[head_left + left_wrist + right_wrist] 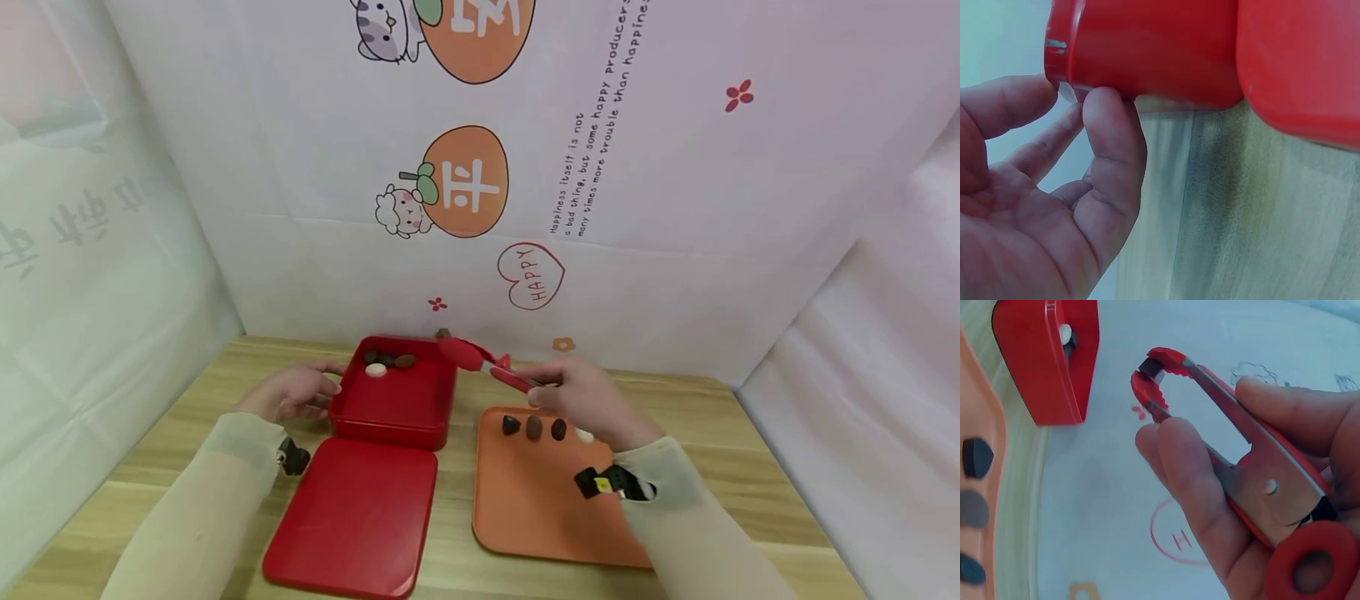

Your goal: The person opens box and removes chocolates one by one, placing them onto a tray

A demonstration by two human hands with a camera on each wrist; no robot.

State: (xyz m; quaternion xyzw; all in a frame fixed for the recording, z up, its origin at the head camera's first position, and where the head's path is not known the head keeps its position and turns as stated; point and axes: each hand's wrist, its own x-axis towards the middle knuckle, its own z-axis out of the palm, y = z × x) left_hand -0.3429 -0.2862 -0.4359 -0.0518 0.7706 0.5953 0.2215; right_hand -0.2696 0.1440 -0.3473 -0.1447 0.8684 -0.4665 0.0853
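Note:
My right hand [592, 400] grips small red-tipped tongs [1272, 481] at their handles. Between the tong tips is a small dark brown, stone-like piece [1151, 367], held in the air near the far right corner of an open red box [393, 396]. With bent fingers, my left hand [300, 392] holds that box by its left side, its fingertips [1104, 103] against the wall and rim. Several dark and brown pieces [384, 359] and a white one [376, 370] lie in the box's far left part.
A red lid [356, 517] lies flat in front of the box. On the right is an orange tray [525, 517] with dark and brown pieces [533, 427] and a white one [584, 435] along its far edge. A printed cloth [315, 275] hangs behind the wooden table [712, 433].

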